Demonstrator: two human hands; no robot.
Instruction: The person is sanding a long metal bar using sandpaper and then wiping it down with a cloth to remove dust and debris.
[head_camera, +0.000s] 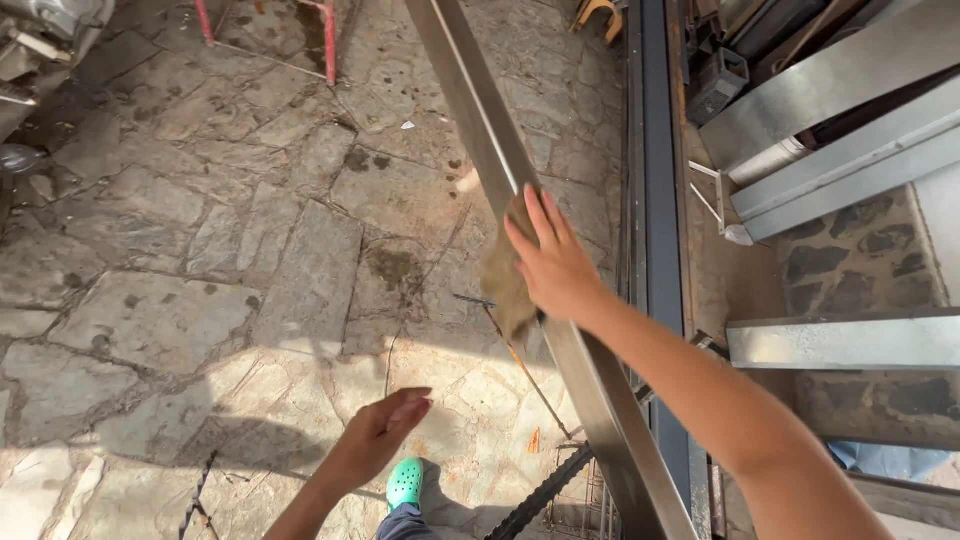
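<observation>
- The right hand (553, 262) presses a crumpled tan-brown cloth rag (508, 275) flat against a long grey rectangular steel tube (480, 120), which runs on a slant from the top middle of the view down to the bottom right.
- Its fingers (540, 215) lie straight and close together, pointing up along the tube; the palm covers the rag, which hangs over the tube's left face. The hand is pressed on the rag, not curled around it.
- The left hand (385, 432) hangs free over the paving, low in the view and well apart from the tube. Its fingers are loosely together and slightly bent, and it holds nothing.
- Below that hand, a foot in a mint-green perforated clog (405, 482) stands on the irregular grey stone paving (200, 250).
- A thin rusty metal rod (525, 375) slants beneath the tube, and a dark ribbed reinforcing bar (540, 495) lies on the paving near the bottom edge.
- To the right of the tube, a dark blue-grey steel channel (660, 150) runs parallel to it.
- Further right, several pale galvanised steel sections (850, 150) lie stacked, and another (845, 342) juts in from the right edge.
- At the top, a red-painted metal frame (328, 40) stands on the stones.
</observation>
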